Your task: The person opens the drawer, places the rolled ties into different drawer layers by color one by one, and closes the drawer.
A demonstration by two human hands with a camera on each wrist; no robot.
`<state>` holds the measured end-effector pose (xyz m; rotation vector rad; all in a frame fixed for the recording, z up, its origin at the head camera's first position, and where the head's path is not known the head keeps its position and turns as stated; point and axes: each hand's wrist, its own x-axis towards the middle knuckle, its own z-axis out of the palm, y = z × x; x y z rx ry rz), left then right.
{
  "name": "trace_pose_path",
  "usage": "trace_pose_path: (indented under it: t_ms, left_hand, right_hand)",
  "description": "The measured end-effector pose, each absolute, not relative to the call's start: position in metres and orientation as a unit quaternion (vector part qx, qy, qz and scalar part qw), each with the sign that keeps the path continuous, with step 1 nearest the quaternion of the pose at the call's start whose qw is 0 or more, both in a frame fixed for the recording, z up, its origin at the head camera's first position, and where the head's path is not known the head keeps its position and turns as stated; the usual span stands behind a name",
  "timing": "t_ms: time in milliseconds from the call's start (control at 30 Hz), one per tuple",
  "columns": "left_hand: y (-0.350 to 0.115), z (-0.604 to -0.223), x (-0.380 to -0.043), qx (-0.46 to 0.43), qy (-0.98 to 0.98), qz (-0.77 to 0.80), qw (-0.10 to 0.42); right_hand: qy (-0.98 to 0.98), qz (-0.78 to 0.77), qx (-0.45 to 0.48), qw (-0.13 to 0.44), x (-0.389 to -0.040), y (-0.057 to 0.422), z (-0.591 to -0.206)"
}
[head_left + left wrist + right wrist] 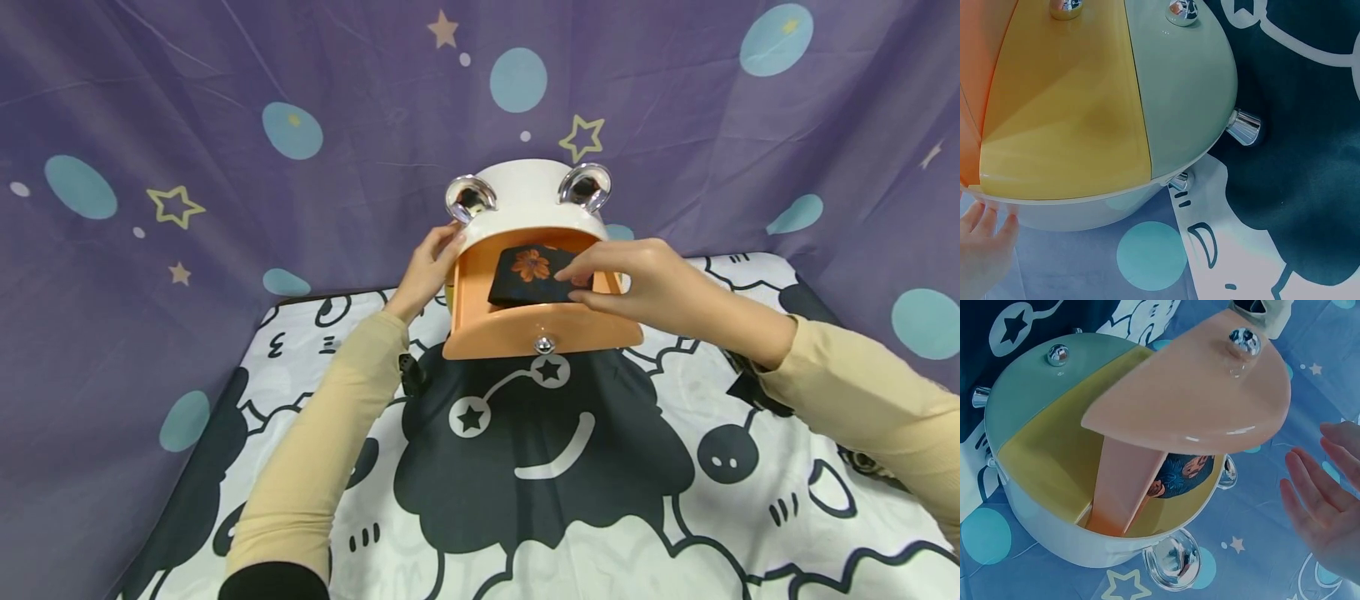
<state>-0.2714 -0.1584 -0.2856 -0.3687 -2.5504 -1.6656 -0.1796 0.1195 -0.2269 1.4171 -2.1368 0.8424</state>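
A white desktop drawer cabinet (525, 193) with chrome round eyes has its top orange drawer (495, 333) pulled out. Inside the drawer lies a dark flat piece with orange flowers (517, 287), partly behind the drawer front in the right wrist view. My left hand (429, 271) rests against the cabinet's left side, its fingertips at the white shell in the left wrist view. Over the drawer's right part is my right hand (637, 275), thumb and fingers spread around the floral piece's right end. The right wrist view shows this hand (1325, 509) with loosely extended fingers and nothing in them.
Below the orange drawer are a yellow drawer (1066, 112) and a green drawer (1179, 87), both closed. Chrome feet (1244, 128) hold up the cabinet. It stands on a black-and-white cartoon cloth (540, 517), close to a purple patterned curtain (375, 100).
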Motion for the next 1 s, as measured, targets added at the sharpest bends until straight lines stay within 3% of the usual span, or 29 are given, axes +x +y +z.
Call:
trace_pose_path:
  t_ms: [267,1000]
  left_hand:
    - [-0.160,-0.292,-0.277,-0.122,-0.832,-0.538,0.050]
    - [-0.161,-0.294,-0.279,-0.126,-0.832,-0.538,0.052]
  right_hand:
    - [-0.765,0.292,0.519,0.243,-0.169,0.122,-0.232]
    - [-0.770,0.309,0.516,0.213,-0.153,0.116,-0.258]
